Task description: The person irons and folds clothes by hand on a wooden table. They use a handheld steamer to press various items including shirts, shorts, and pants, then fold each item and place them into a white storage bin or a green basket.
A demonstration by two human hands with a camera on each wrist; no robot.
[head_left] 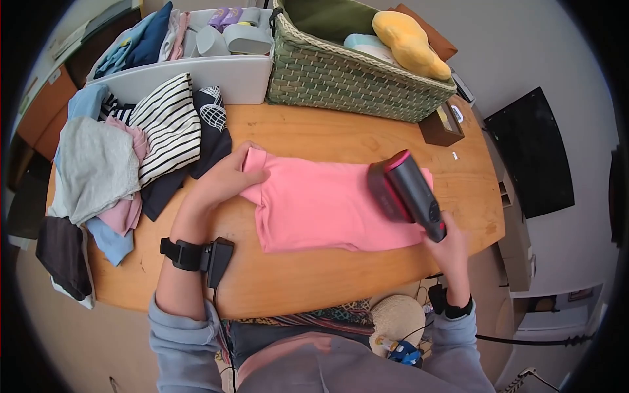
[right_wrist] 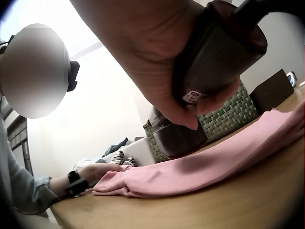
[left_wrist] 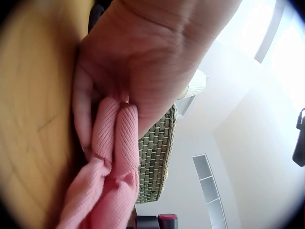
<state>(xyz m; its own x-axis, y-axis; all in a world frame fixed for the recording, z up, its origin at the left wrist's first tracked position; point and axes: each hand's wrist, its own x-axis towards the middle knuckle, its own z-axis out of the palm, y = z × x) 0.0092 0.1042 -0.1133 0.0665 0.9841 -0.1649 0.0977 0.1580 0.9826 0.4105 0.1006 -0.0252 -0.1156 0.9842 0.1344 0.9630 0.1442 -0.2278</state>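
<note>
A pink garment [head_left: 314, 206], folded into a rough rectangle, lies flat on the wooden table. My left hand [head_left: 230, 173] pinches its left end at a ribbed edge [left_wrist: 126, 138], thumb on one side and fingers on the other in the left wrist view. With my right hand [head_left: 449, 245] I grip the handle of a black handheld garment steamer [head_left: 409, 190] with red-pink trim. Its head is over the right part of the garment. From the right wrist view, the steamer head [right_wrist: 180, 139] appears close above the cloth, and my fingers wrap around the handle.
Left of the garment sits a loose pile of clothes, with a grey top [head_left: 98, 167] and a striped shirt [head_left: 169, 128]. Behind stand a white bin [head_left: 242, 88] and a green woven basket [head_left: 341, 82] holding a yellow plush. A small brown box [head_left: 440, 128] is at back right.
</note>
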